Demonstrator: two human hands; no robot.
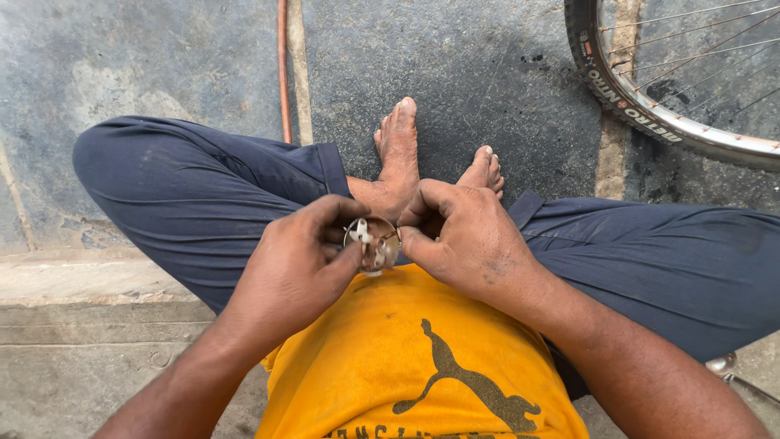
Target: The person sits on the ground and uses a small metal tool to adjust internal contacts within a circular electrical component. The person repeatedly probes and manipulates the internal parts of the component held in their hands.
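Observation:
A small round metal part (372,242), shiny with white bits inside, sits between both hands above my lap. My left hand (296,264) grips it from the left with thumb and forefinger. My right hand (463,236) pinches its right edge with curled fingers. I sit cross-legged in dark blue trousers and a yellow shirt, my bare feet (402,158) just beyond the hands. The part's underside is hidden by my fingers.
A bicycle wheel (650,114) with a black tyre, metal rim and spokes lies at the top right on the grey stone floor. A thin copper-coloured rod (283,65) runs along a floor joint at the top centre. A metal piece (723,364) shows at the lower right edge.

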